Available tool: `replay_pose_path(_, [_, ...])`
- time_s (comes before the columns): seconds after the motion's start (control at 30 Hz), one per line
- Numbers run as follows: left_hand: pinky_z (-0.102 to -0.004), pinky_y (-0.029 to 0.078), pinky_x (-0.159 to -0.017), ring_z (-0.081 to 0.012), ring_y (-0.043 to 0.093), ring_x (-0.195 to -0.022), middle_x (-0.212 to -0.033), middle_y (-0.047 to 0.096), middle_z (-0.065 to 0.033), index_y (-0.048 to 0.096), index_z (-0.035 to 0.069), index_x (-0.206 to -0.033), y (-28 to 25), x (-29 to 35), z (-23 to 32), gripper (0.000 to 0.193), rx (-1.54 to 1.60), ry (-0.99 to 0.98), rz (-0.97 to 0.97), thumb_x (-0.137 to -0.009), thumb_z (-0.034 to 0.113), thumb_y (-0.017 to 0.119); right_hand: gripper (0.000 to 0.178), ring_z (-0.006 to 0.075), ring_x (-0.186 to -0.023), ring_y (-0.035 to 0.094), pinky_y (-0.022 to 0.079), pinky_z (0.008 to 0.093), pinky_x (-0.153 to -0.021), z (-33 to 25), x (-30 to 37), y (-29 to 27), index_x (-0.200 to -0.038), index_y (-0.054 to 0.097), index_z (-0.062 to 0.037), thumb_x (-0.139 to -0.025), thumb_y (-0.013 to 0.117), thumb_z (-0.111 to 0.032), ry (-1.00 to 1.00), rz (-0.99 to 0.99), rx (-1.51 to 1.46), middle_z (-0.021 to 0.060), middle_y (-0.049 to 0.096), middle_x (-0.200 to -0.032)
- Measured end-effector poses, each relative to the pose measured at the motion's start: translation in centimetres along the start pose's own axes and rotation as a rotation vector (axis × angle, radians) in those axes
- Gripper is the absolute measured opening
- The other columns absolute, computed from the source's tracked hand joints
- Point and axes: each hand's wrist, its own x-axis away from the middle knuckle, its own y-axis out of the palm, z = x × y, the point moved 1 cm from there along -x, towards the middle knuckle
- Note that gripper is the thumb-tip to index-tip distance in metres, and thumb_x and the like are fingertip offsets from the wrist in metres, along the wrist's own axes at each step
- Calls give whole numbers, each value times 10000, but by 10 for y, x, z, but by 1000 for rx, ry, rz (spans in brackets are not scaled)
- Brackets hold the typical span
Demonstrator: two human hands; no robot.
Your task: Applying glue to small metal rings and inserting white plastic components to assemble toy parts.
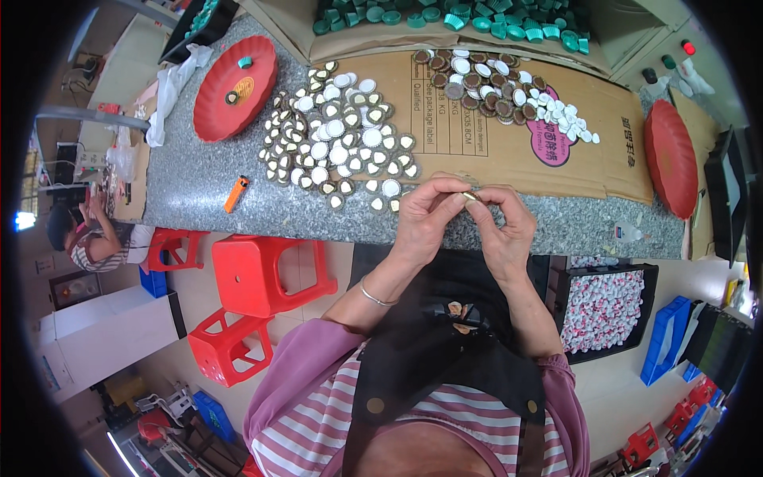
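Over the front part of the grey speckled worktop, my left hand [424, 224] and my right hand [506, 232] meet, fingertips closed together. Between them they pinch a small round cap with a gold-coloured edge [471, 195], partly hidden by the thumbs. Left of my hands spreads a heap of round dark-rimmed caps with white or cream middles [338, 135]. Beyond my right hand, on a flattened cardboard sheet [453, 165], lie brown and white discs [486, 83]. A trail of small white discs [568, 121] runs off to their right.
Scalloped red trays stand left [216, 99] and right [671, 163]. Green ridged caps [477, 20] fill the far shelf. An orange tool [236, 194] and a small clear bottle [627, 232] lie on the worktop. Red stools [262, 274] and a black crate [608, 310] stand below.
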Motion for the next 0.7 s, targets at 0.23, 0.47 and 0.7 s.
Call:
replay_pose_path(0.23, [-200,446,-723,-98,535,-851,-930,542,-31,639,38,-992,-7,-7,15,219,-601,130,-134,-818,-61,552,126,141,-726,568,453,254,-674,3,-5,-6,-876,571,5,-768,635,0,-9,-91,60,64,597,-798])
replay_pose_path(0.47, [-207,465,-731,-97,558,-855,-919,570,-38,633,7,-929,4,-7,15,150,-281,36,-31,-816,-60,559,109,124,-722,556,445,245,-685,16,2,-3,-880,569,-2,-783,617,0,55,-27,-110,54,593,-796])
replay_pose_path(0.7, [-213,478,-732,-107,580,-773,-886,609,-44,608,-14,-934,0,-11,30,148,-608,54,-87,-803,-68,565,87,94,-731,546,445,231,-693,1,-12,-13,-887,560,-4,-817,604,-32,61,-155,-26,19,588,-796])
